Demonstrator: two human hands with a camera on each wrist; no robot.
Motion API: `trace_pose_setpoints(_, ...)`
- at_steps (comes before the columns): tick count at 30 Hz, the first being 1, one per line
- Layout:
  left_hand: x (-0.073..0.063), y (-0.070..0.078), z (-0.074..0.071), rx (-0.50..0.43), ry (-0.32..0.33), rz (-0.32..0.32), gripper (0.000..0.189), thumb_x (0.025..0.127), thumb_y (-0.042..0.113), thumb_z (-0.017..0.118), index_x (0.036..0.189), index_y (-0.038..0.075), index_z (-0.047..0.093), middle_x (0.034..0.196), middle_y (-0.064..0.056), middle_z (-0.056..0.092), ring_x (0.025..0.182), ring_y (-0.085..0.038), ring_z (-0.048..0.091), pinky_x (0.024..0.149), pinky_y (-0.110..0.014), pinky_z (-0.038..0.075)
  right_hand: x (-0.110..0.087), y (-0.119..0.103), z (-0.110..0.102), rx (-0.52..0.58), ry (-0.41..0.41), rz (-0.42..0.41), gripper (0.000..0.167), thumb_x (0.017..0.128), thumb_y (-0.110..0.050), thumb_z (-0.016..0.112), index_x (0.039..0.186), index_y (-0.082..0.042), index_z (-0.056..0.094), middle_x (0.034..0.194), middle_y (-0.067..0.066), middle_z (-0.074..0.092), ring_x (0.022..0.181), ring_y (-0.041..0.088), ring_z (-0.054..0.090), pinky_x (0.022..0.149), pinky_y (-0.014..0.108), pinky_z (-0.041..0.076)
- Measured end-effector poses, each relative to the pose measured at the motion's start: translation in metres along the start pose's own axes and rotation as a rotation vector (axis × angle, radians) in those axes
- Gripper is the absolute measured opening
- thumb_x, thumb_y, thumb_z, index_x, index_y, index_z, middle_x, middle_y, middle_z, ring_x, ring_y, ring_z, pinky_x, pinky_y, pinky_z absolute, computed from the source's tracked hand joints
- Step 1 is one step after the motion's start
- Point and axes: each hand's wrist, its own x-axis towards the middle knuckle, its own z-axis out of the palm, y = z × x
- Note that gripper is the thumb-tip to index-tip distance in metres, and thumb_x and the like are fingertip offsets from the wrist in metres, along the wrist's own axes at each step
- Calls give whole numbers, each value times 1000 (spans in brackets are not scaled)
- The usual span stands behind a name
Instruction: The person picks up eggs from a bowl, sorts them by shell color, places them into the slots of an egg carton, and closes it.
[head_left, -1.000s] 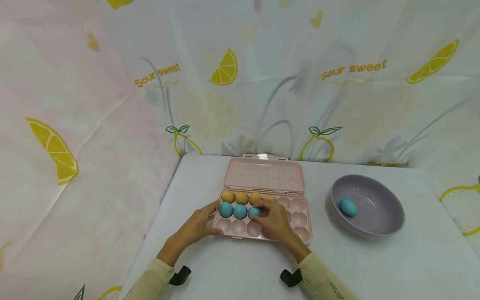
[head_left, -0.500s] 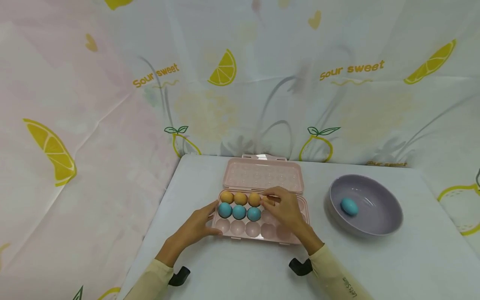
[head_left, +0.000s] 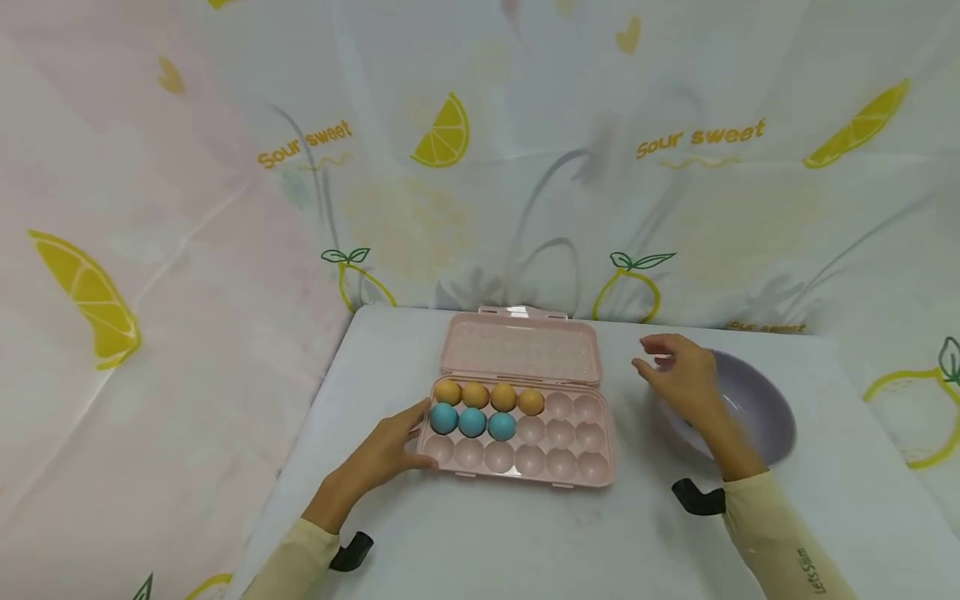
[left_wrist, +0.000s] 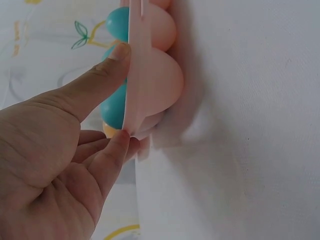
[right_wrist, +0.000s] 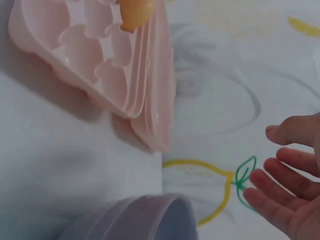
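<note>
In the head view a pink egg carton lies with its lid folded back. Several yellow eggs fill part of its back row, and three blue eggs sit in the middle row. My left hand holds the carton's left end, thumb and fingers on the rim in the left wrist view. Over the left side of a purple bowl hovers my right hand, fingers apart and holding nothing. The hand and forearm cover part of the bowl's inside; no egg shows there.
The white table ends at a lemon-print cloth backdrop behind the carton and along the left. The bowl stands right of the carton, with a strip of table between them.
My right hand touched a blue egg in the carton, then a yellow egg in the back row, and has since moved right to the bowl. The left hand stays on the carton.
</note>
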Motion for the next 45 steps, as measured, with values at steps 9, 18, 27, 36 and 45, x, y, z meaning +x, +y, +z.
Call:
trace_pose_setpoints(9, -4, -3, 3, 10, -13, -2, 103, 71, 25, 87, 152, 0, 28, 153, -14, 36, 130, -28, 49, 99, -35, 48, -25, 51, -29, -196, -274, 181, 44, 88, -19, 70, 117, 13, 61, 112, 33, 61, 101, 49, 59, 80, 60, 50)
trace_pose_setpoints(18, -3, 0, 2, 21, -6, 8, 102, 71, 23, 87, 151, -1, 28, 153, -15, 36, 130, -29, 49, 99, -36, 47, -41, 74, -33, -221, -382, 252, 40, 86, -17, 69, 107, 17, 62, 101, 31, 65, 92, 45, 61, 77, 56, 51)
trace_pose_setpoints(27, -1, 1, 1, 28, -2, 6, 103, 70, 24, 88, 151, -1, 29, 153, -14, 36, 132, -28, 46, 101, -36, 46, -45, 83, -31, -257, -357, 307, 46, 80, -22, 76, 101, 16, 62, 92, 27, 66, 81, 40, 62, 70, 54, 52)
trace_pose_setpoints(36, 1, 1, -1, 66, -3, 14, 102, 71, 24, 88, 151, -1, 30, 153, -14, 36, 133, -28, 46, 101, -36, 46, -44, 85, -33, -251, -336, 305, 42, 78, -23, 79, 97, 12, 65, 87, 21, 66, 78, 36, 61, 65, 49, 51)
trace_pose_setpoints(45, 1, 3, -4, 69, -10, 6, 102, 71, 25, 87, 150, -2, 30, 153, -16, 36, 133, -29, 46, 102, -38, 45, -39, 74, -36, -247, -279, 327, 46, 83, -27, 74, 109, 9, 64, 100, 29, 65, 87, 46, 62, 69, 56, 52)
